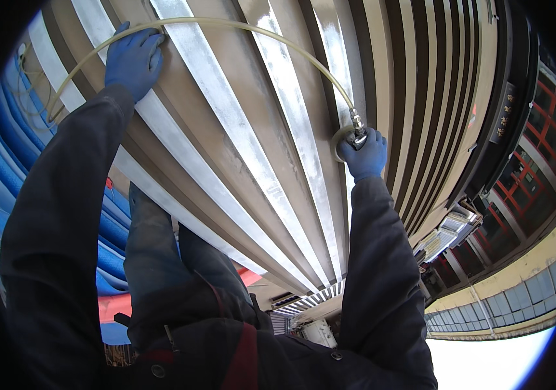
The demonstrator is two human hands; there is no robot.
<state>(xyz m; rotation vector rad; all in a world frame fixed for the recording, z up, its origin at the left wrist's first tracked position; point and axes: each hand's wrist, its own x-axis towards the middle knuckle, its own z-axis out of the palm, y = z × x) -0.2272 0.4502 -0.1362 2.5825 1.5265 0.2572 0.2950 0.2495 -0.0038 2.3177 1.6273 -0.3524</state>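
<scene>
My right hand (367, 156), in a blue work glove, is closed round a small air sander (358, 138) with a round pale disc, held against a ridge of the corrugated metal panel (226, 175). From the sander's metal fitting a yellowish air hose (252, 27) arcs across the panel to the left. My left hand (133, 62), gloved likewise, is at the panel's upper left, fingers curled where the hose crosses them. The glove partly hides its grip. The panel's flat bands are brown; several ridges are rubbed to a whitish, shiny finish.
Blue ribbed sheeting or tubing (14, 149) lies to the left, with a loose loop of hose over it. Red material (114, 305) shows beside my legs. To the right are a building with red-framed windows (518, 185) and a pale slatted object (450, 231).
</scene>
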